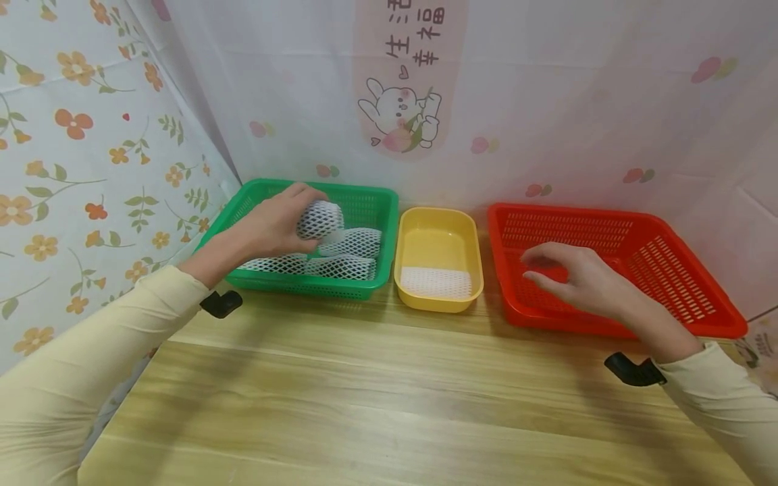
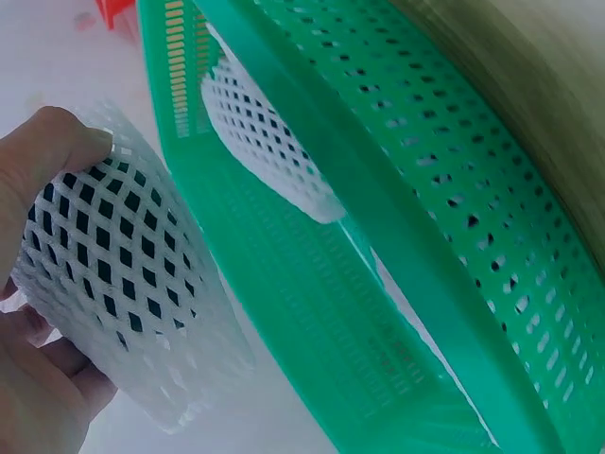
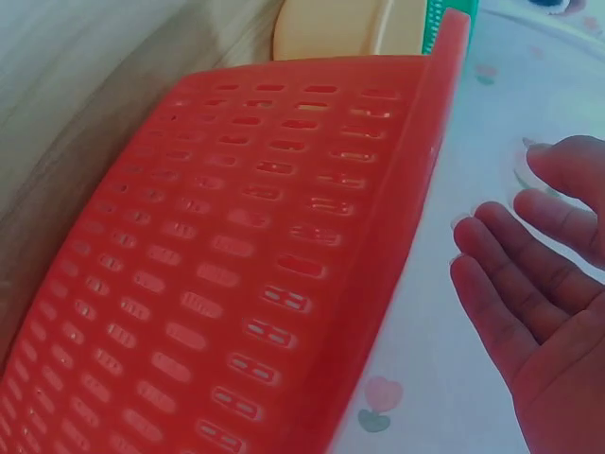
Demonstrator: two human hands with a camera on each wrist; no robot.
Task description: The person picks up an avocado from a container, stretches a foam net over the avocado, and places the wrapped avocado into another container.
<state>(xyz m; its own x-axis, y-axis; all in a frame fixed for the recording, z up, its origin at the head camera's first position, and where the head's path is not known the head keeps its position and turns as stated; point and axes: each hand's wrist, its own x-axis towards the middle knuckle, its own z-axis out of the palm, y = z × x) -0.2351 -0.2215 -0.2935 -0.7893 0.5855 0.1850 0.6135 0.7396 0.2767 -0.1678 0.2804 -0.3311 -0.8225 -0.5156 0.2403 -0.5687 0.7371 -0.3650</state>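
Over the green basket (image 1: 304, 289), my left hand (image 1: 282, 219) grips a dark item in a white foam net sleeve (image 1: 320, 221); in the left wrist view the thumb and fingers pinch the sleeve (image 2: 123, 255) from both sides. What lies inside the netting shows only as dark patches. Several more netted items (image 1: 343, 266) lie in the green basket below. My right hand (image 1: 580, 277) hovers above the red basket (image 1: 614, 327), fingers loosely bent and holding nothing. In the right wrist view, the right hand (image 3: 539, 284) has its fingers apart from the red rim.
Between the two baskets stands a yellow tray (image 1: 437, 236) with a flat white foam net (image 1: 435, 282) at its near end. All three containers sit at the back of the wooden table (image 1: 377, 398), against a patterned cloth (image 1: 292, 81). A flowered cloth (image 1: 73, 202) hangs at the left.
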